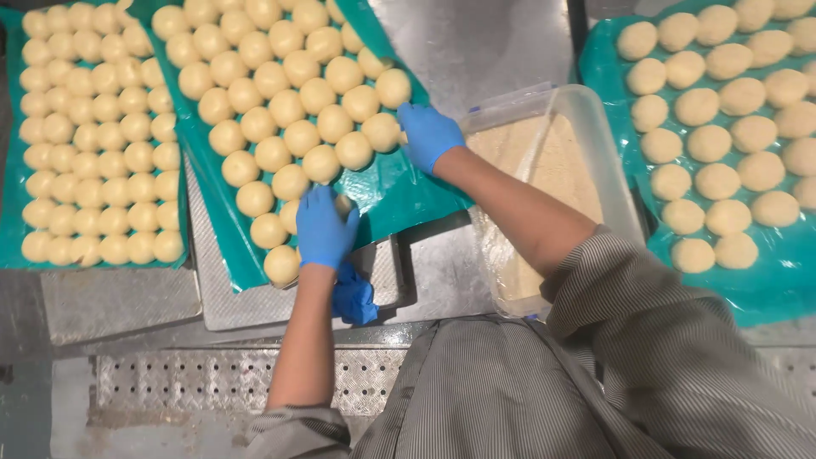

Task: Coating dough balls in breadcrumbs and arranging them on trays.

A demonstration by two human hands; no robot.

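Dough balls point(289, 110) between left hand point(323, 228) – right hand point(427, 133)

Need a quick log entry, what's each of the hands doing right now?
Left hand: resting on a dough ball in the middle tray; grip cannot be told.
Right hand: open, fingertips against the dough balls at the tray's edge.

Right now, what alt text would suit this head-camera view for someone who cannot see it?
Two blue-gloved hands, left and right, touch pale dough balls packed on a green-lined tray. More such trays lie either side, with a clear tub of crumbs between.
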